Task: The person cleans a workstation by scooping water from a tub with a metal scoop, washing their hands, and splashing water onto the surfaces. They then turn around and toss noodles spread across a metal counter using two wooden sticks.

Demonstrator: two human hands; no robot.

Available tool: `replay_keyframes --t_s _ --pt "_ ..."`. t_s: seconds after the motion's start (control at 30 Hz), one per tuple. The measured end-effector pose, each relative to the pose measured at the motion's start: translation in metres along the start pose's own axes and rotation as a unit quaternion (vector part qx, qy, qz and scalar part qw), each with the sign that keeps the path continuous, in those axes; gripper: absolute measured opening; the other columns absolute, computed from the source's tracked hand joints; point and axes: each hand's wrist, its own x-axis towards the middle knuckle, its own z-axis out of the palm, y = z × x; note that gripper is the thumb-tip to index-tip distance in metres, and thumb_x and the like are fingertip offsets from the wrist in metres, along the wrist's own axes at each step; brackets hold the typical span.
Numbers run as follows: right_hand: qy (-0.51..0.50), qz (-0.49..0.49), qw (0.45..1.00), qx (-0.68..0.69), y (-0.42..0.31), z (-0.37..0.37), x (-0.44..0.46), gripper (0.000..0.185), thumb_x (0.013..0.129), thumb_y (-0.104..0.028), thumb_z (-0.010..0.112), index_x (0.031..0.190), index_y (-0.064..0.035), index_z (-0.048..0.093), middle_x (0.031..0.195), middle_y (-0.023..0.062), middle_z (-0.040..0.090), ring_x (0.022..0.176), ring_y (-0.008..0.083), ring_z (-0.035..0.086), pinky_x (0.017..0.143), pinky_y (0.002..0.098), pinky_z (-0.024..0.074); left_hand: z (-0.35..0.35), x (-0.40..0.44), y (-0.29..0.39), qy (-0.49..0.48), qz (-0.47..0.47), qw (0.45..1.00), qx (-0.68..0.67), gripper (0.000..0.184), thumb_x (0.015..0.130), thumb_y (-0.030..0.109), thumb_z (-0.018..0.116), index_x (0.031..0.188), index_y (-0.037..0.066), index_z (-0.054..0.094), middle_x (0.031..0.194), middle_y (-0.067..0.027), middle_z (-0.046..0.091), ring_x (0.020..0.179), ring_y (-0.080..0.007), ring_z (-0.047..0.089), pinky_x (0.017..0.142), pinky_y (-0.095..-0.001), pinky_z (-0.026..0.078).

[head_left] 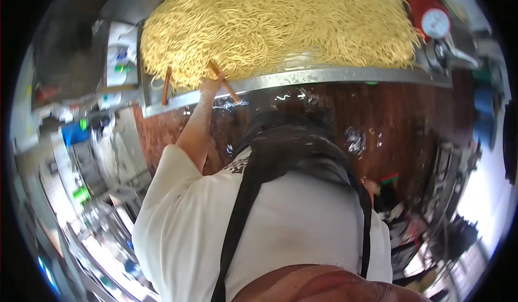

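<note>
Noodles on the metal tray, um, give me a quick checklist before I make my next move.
1. Left hand has a grip: ok, its fingers hold a brown stick by the near rim.
2. Other stick placed: ok, it is apart from the hand, at the tray's near-left corner.
3. Noodles inside the metal tray: not ok, a few loops stray at the near-left corner.
4. Right hand free: cannot tell, it is low by your side and partly hidden.
5. Red scale readable: cannot tell, its dial is too small.
6. Brown floor dry: not ok, shiny patches look wet.
</note>
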Motion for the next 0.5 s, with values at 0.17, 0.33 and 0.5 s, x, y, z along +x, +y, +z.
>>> replay_keyframes --t_s 0.17,0.33,0.5 --pt "-0.180 0.023 0.970 -0.164 -0.210 -0.034 0.000 0.024 0.101 -0.025 0.053 0.078 -0.0174 0.054 0.062 -0.0061 0.044 0.053 0.0087 0.042 0.046 0.0281 0.0320 0.026 -0.060 0.028 -0.119 -0.081 0.946 -0.291 0.028 0.093 0.020 0.055 0.099 -0.006 0.053 0.084 -0.0203 0.065 0.058 -0.0317 0.067 0.047 -0.0426 0.057" --pt "-0.392 -0.356 0.785 -0.322 -0.426 0.203 -0.157 0.055 0.102 -0.046 0.050 0.133 -0.0012 0.056 0.119 0.0063 0.065 0.102 0.0140 0.061 0.090 0.0278 0.0490 -0.041 -0.151 0.082 -0.259 -0.002 0.890 -0.375 0.027 0.098 0.021 0.057 0.101 -0.006 0.054 0.079 -0.0152 0.064 0.065 -0.0271 0.070 0.057 -0.0397 0.064" --pt "-0.631 -0.126 0.723 -0.251 -0.460 0.395 -0.305 0.050 0.104 -0.043 0.044 0.134 -0.0045 0.050 0.110 0.0175 0.066 0.097 0.0281 0.066 0.078 0.0406 0.0573 -0.102 -0.190 0.112 -0.335 0.016 0.813 -0.476 0.025 0.099 0.022 0.053 0.099 -0.002 0.062 0.084 -0.0138 0.068 0.068 -0.0239 0.070 0.060 -0.0339 0.061"
